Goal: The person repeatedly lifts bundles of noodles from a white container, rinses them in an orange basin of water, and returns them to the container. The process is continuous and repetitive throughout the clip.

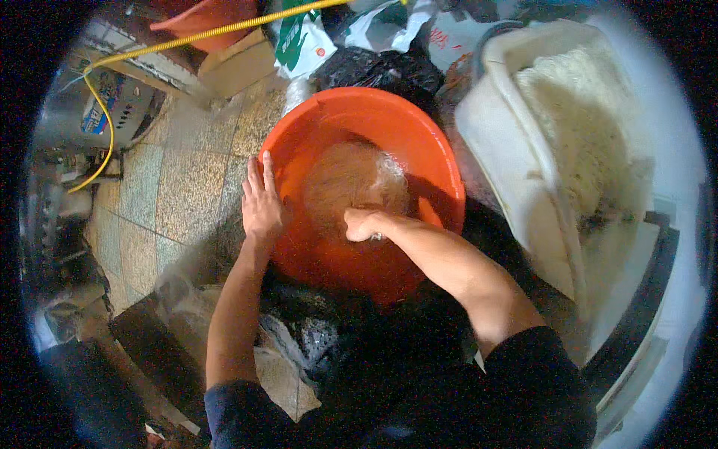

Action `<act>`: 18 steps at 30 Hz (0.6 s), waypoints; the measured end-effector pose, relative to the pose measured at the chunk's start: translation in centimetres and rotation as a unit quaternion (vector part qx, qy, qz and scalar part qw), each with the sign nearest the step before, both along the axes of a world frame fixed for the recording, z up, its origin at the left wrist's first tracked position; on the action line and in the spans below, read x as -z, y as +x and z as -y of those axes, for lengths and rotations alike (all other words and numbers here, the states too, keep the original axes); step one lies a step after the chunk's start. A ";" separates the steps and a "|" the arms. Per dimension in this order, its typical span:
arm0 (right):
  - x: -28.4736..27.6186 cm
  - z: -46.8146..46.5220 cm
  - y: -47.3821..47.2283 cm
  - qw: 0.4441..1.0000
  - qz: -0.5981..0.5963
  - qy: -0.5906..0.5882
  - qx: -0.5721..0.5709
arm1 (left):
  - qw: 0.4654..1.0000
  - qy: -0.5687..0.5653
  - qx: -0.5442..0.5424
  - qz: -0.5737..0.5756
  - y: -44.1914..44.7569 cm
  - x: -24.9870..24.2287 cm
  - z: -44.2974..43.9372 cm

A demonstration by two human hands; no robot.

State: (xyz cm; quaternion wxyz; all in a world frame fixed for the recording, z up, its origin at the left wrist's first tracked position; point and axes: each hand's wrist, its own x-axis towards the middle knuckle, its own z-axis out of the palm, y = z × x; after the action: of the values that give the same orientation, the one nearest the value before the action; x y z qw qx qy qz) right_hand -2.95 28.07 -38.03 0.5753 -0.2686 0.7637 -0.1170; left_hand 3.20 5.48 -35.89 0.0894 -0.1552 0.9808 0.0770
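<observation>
A round orange plastic basin stands on the floor before me. It holds brownish, wet-looking contents with a shiny splash of clear liquid near the right side; what they are I cannot tell. My left hand lies against the basin's left rim, fingers extended and slightly apart. Over the middle of the basin, my right hand reaches down with its fingers curled. Its fingertips are hidden at the surface of the contents, and whether it grasps anything cannot be seen. Water glints beside the right wrist.
To the right stands a large white tub with pale material inside. Black plastic bags lie behind the basin. A yellow corrugated hose crosses the upper left, near a cardboard piece. Mottled tiles cover the floor.
</observation>
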 end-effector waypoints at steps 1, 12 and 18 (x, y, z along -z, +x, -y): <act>-2.7 -0.3 -0.3 0.999 0.005 -0.028 0.022 | 1.000 -0.002 -0.006 -0.010 0.1 -0.3 -0.1; -19.5 -3.0 2.2 0.846 0.026 -0.511 0.150 | 0.920 0.301 0.251 -0.003 3.4 -1.1 -10.3; -16.3 -7.1 2.4 0.862 -0.119 -0.394 0.296 | 0.942 0.236 0.223 -0.080 2.9 -1.4 -7.8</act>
State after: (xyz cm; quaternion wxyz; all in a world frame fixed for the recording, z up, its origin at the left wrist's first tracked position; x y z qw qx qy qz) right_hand -0.54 35.19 -21.76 0.2648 -0.2455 0.7602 -0.5402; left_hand 6.11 13.28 -34.46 0.0600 0.0998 0.9478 0.2967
